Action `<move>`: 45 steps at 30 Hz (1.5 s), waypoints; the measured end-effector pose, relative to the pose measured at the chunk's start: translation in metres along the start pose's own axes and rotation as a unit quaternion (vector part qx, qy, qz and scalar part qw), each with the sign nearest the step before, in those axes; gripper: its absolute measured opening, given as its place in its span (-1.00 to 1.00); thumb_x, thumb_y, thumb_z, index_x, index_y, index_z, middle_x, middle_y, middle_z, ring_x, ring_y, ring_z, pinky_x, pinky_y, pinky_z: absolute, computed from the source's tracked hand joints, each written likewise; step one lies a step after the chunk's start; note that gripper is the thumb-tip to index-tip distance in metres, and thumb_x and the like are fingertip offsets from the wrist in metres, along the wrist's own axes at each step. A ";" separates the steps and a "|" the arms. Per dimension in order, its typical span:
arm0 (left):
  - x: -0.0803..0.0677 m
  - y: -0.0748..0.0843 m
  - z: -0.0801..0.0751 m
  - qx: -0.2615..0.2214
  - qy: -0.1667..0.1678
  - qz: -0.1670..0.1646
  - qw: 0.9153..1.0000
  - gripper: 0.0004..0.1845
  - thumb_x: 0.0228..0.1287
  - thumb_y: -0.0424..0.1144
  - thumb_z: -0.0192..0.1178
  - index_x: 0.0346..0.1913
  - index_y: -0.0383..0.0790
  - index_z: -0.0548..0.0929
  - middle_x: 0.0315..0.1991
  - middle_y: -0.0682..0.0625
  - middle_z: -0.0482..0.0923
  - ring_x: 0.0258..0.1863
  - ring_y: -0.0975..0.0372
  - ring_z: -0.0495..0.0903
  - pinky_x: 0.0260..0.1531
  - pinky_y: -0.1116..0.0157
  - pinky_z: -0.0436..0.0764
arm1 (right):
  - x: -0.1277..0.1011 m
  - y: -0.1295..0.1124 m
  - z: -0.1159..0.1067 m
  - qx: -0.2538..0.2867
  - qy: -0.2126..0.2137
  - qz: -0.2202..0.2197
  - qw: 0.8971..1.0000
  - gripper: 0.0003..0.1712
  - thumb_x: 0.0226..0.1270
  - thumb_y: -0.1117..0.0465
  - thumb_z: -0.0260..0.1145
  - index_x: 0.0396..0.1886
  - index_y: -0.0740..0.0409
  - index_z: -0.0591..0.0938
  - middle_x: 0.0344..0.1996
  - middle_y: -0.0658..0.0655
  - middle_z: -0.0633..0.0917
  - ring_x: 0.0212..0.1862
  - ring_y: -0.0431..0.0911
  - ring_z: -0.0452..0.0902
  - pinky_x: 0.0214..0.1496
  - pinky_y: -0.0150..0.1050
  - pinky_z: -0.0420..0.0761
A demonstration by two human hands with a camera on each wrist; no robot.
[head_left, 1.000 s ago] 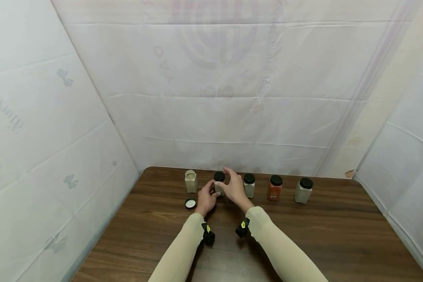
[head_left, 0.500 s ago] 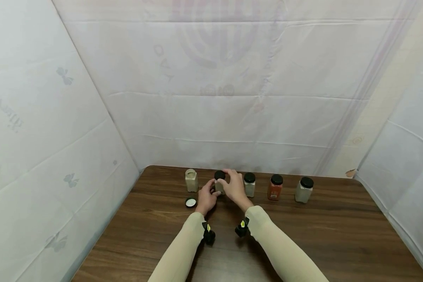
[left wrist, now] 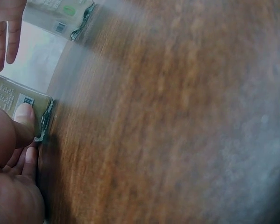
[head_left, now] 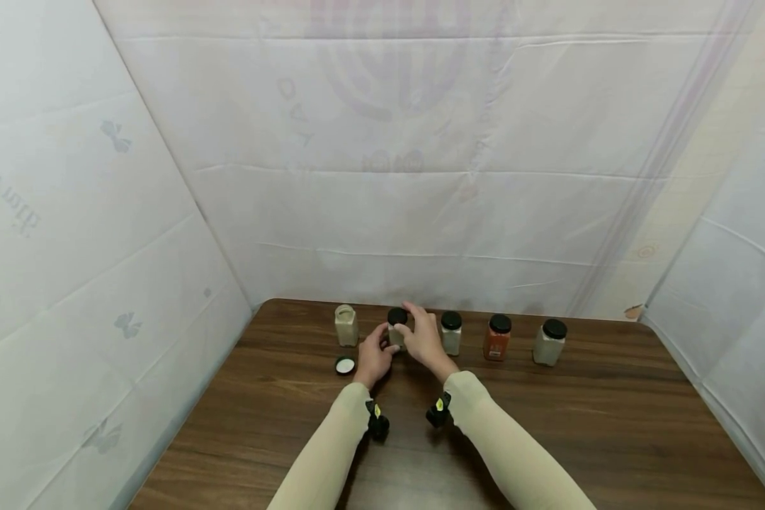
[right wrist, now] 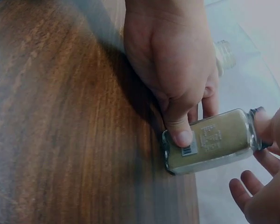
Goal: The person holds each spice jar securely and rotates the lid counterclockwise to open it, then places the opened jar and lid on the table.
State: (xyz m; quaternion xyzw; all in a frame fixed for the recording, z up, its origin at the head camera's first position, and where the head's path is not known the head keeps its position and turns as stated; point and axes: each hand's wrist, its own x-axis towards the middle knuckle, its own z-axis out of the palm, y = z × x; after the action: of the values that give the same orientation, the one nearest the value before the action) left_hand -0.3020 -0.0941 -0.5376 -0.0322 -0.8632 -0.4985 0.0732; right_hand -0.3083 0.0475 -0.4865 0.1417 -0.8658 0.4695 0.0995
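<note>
A glass spice jar (right wrist: pixel 221 140) with tan powder inside stands on the table under both hands. Its black lid (head_left: pixel 397 316) is on top. My left hand (head_left: pixel 374 361) grips the jar's body low down, the thumb pressed over a barcode label in the right wrist view. My right hand (head_left: pixel 424 343) has its thumb and forefinger around the lid, while its other fingers stick out free. Left of them stands an uncapped jar (head_left: pixel 346 327) of pale powder. A loose black lid (head_left: pixel 345 366) lies in front of it, white inside up.
To the right stand three capped jars in a row: a pale one (head_left: pixel 451 336), an orange-red one (head_left: pixel 497 340) and a greyish one (head_left: pixel 549 345). White printed cloth (head_left: pixel 382 212) hangs behind the wooden table (head_left: pixel 280 411).
My right forefinger closed in on the lid half a second ago and now reaches out farther again. The left hand and the jar stay in place.
</note>
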 end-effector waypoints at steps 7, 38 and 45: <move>-0.001 -0.001 0.001 0.013 0.005 0.000 1.000 -0.41 0.38 -0.44 0.30 0.44 -0.31 0.44 0.32 -0.33 0.52 0.28 -0.16 0.54 0.21 -0.02 0.60 | -0.002 0.003 0.004 0.013 0.039 0.001 0.999 -0.30 0.30 0.08 0.53 0.34 0.24 0.51 0.24 0.24 0.60 0.25 0.20 0.39 0.30 0.17 0.45; 0.001 -0.001 -0.001 0.013 -0.011 -0.003 1.000 -0.40 0.40 -0.39 0.31 0.46 -0.24 0.44 0.36 -0.22 0.50 0.32 -0.08 0.52 0.25 0.02 0.58 | -0.002 0.001 0.001 0.003 -0.027 0.016 0.999 -0.30 0.50 0.15 0.34 0.53 0.16 0.34 0.40 0.28 0.45 0.44 0.24 0.22 0.37 0.22 0.42; 0.000 -0.001 -0.001 0.010 -0.007 -0.002 1.000 -0.41 0.39 -0.38 0.33 0.44 -0.23 0.47 0.33 -0.22 0.54 0.29 -0.08 0.55 0.23 -0.01 0.59 | -0.003 0.001 0.004 0.004 0.000 0.033 0.999 -0.31 0.41 0.07 0.44 0.41 0.20 0.42 0.28 0.28 0.54 0.30 0.22 0.33 0.23 0.16 0.50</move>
State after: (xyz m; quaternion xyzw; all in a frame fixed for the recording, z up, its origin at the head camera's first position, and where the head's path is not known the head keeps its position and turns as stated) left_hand -0.3016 -0.0957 -0.5381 -0.0331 -0.8686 -0.4900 0.0660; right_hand -0.3062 0.0452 -0.4904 0.1133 -0.8682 0.4758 0.0834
